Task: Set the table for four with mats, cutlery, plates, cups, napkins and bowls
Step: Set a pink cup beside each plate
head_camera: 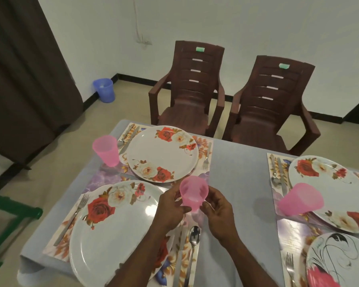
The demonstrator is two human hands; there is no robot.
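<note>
Pink, see-through plastic, the cup (193, 192) stands nearly upright, mouth up and tipped slightly toward the viewer, just beyond the spoon (193, 241). The left hand (170, 206) and right hand (217, 212), 2 in all, curl their fingers round its narrow base.

No words, brand names, numbers or signs can be read anywhere in the view. Each of the two brown chairs, the left chair (187, 88) and the right chair (274, 104), carries a small green sticker at the top of its backrest, the left sticker (199, 49) and the right sticker (284, 66), but both are too small and blurred for any print on them to be made out. The plates and mats on the table (236, 172) bear only flower patterns, with no lettering.
</note>
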